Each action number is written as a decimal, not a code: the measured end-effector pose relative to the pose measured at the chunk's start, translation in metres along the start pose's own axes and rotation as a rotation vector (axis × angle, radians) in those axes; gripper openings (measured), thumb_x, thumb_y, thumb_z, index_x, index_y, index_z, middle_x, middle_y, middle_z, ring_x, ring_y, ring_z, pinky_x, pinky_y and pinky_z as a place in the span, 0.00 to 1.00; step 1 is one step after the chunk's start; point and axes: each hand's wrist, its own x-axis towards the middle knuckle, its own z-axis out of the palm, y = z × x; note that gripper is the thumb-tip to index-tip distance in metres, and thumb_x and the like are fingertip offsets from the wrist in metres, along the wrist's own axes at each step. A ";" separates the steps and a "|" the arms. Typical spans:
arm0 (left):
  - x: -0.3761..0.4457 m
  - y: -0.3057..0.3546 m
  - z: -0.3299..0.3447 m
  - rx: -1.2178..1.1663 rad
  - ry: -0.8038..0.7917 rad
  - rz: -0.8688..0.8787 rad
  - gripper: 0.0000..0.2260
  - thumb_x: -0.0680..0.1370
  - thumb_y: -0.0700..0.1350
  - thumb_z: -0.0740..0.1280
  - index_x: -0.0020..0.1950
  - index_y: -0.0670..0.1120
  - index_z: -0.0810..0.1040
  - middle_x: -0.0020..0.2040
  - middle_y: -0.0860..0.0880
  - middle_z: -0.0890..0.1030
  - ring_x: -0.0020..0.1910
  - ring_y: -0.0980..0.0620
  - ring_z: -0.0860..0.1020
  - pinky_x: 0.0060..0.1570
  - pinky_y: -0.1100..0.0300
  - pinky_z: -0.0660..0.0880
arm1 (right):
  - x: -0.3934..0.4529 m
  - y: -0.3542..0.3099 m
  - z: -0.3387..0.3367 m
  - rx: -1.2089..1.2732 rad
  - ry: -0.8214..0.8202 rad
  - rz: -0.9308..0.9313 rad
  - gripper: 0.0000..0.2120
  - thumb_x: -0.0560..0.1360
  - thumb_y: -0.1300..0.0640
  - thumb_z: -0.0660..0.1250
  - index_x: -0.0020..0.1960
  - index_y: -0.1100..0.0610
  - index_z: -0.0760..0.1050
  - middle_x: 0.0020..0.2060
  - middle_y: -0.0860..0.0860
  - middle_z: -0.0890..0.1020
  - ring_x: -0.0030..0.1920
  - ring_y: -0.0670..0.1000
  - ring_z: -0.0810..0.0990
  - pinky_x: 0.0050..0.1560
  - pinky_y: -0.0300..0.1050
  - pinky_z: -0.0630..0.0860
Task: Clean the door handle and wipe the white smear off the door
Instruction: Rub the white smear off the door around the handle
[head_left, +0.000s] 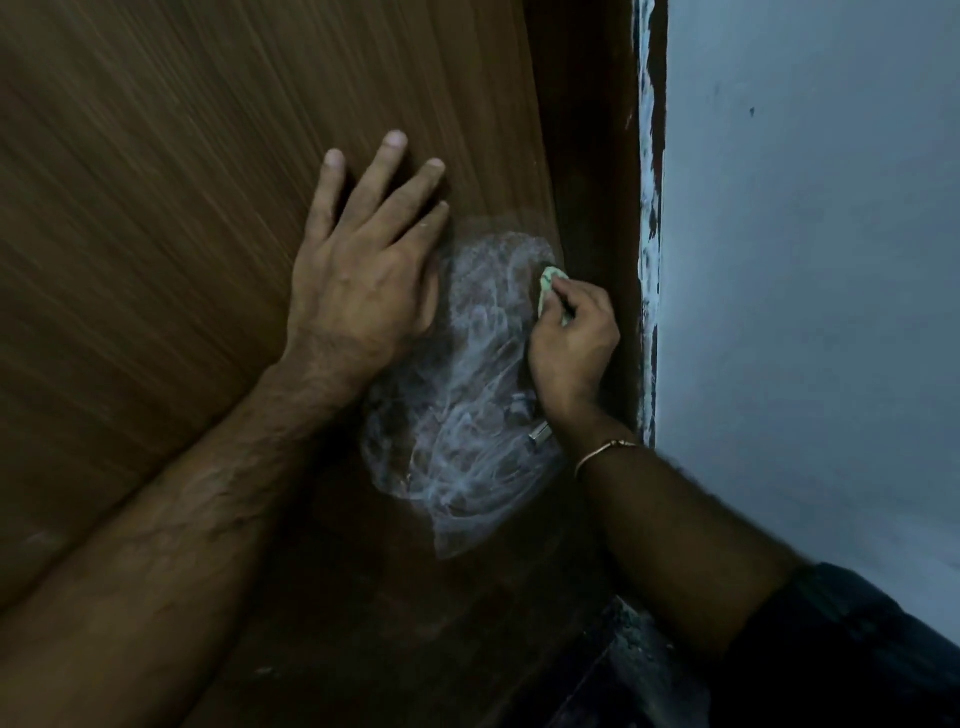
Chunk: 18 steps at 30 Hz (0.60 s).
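While the white smear (467, 395) is covering a broad patch of the door (182, 208) around the door handle (539, 432) (only its metal tip showing), most wiping is remaining to be done. Right hand (571, 348) is pinching a small green cloth (548, 291) at the smear's upper right edge. Left hand (363, 260) is lying flat, fingers spread, holding nothing, touching the smear's left margin.

Pale blue-grey wall (810, 270) at right, marked with a few small dark specks. Dark brown door frame (592, 156) just beside it, its edge smeared with ragged white paint (649, 218). Dim, dusty floor (639, 670) at bottom, details unclear.
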 end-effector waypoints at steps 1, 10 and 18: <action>0.000 0.000 0.000 0.000 0.001 0.003 0.17 0.81 0.45 0.60 0.66 0.41 0.78 0.74 0.46 0.71 0.78 0.43 0.60 0.76 0.38 0.51 | 0.004 -0.003 0.001 0.001 0.019 0.007 0.12 0.77 0.64 0.65 0.59 0.63 0.80 0.55 0.54 0.79 0.52 0.44 0.77 0.48 0.19 0.69; -0.001 -0.001 0.000 0.007 -0.007 0.004 0.19 0.78 0.43 0.61 0.67 0.41 0.77 0.75 0.45 0.71 0.78 0.43 0.60 0.76 0.39 0.50 | 0.011 -0.023 0.005 -0.014 -0.027 -0.087 0.13 0.78 0.65 0.63 0.62 0.63 0.78 0.58 0.53 0.78 0.56 0.44 0.76 0.56 0.24 0.72; 0.000 -0.007 -0.005 -0.034 -0.055 0.011 0.23 0.74 0.40 0.58 0.67 0.38 0.76 0.74 0.43 0.71 0.78 0.42 0.60 0.76 0.44 0.44 | 0.016 -0.029 -0.002 -0.045 -0.063 -0.143 0.13 0.78 0.66 0.63 0.60 0.64 0.79 0.56 0.55 0.79 0.55 0.46 0.77 0.54 0.22 0.70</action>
